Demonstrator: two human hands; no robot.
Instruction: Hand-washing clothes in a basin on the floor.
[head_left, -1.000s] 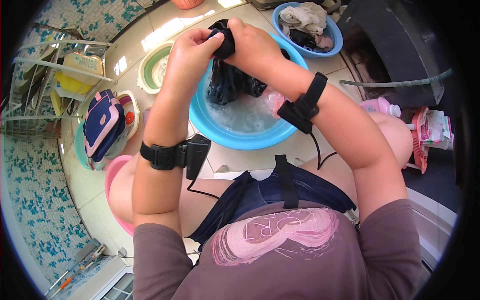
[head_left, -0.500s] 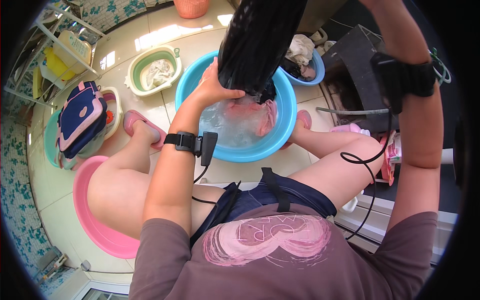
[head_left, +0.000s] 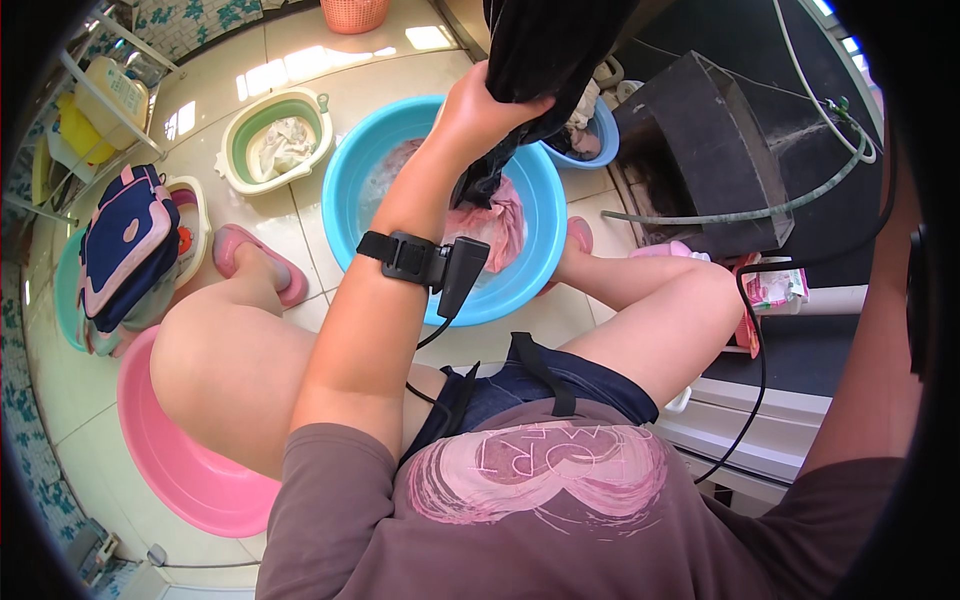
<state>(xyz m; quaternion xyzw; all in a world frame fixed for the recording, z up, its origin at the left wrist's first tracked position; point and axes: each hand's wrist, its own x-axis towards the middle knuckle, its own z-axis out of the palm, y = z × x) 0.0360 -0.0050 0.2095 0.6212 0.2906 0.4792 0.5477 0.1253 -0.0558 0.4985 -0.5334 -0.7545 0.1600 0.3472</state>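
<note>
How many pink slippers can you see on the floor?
2: the left slipper, left of the big blue basin, and the right slipper, just right of it and partly hidden by the leg. Any behind the basins would be hidden.

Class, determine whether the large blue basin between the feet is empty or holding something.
Holding something: a pink cloth lies in cloudy water inside the basin.

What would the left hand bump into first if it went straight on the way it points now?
Most likely the black cloth, which the left hand has in its grip. Beyond that I can't tell: the cloth blocks the view, and depth is unclear.
</note>
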